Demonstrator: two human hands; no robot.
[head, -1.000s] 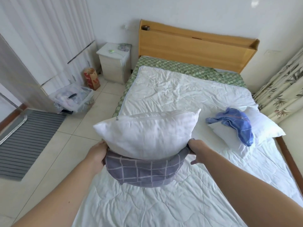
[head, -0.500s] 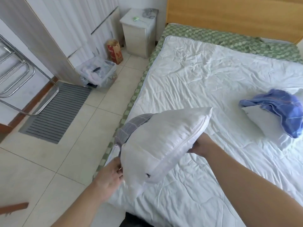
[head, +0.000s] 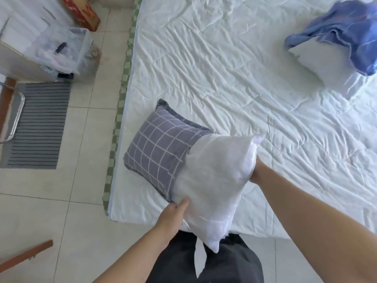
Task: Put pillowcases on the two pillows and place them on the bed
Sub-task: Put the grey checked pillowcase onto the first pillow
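pillow half inside grey checked pillowcase, at the bed's near left corner | left hand pinches case edge, right hand fingers hidden, cannot tell | step: casing first pillow | next: draw case up over bare end | second pillow under blue pillowcase, far right edge

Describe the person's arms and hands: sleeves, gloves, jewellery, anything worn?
Both forearms are bare as far as the picture shows; no sleeve is in view. The left hand and right hand wear no gloves, and no watch, ring or bracelet shows. Below them, dark grey trousers cover the legs.
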